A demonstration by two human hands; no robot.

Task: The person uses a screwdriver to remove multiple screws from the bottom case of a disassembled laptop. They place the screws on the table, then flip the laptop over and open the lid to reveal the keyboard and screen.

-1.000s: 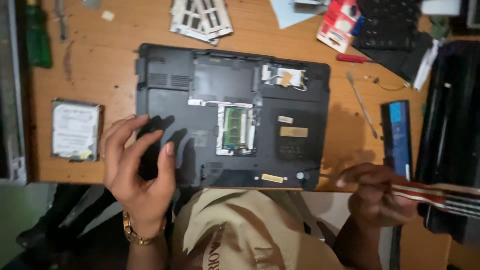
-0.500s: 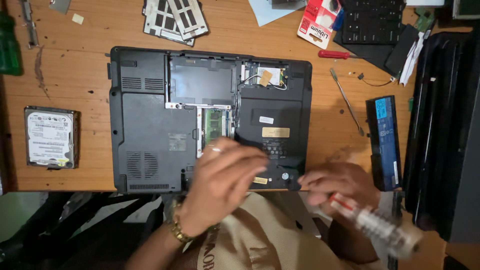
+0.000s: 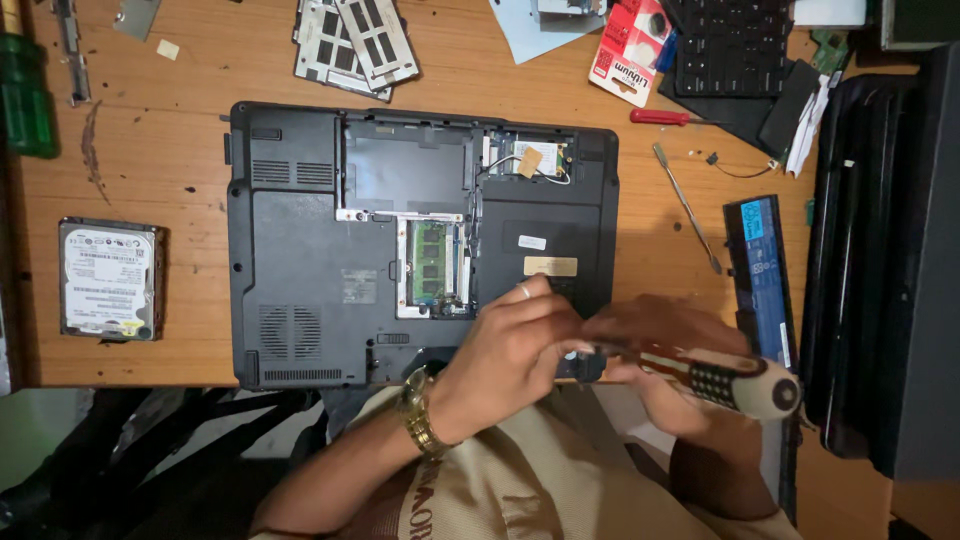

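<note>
Head view: the left hand (image 3: pixel 515 350), wrist bent, pinches the shaft of a screwdriver (image 3: pixel 700 375) over the near right corner of the opened laptop (image 3: pixel 300 250) on the counter (image 3: pixel 170 150). The right hand (image 3: pixel 665 385) grips its handle. Half a second ago the left hand lay flatter across the laptop. The tip is hidden by fingers.

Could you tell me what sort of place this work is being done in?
Probably an electronics repair bench. An opened laptop lies underside up on a wooden desk, with a removed hard drive, loose cover plates and a battery pack around it. The right hand holds a screwdriver.
</note>
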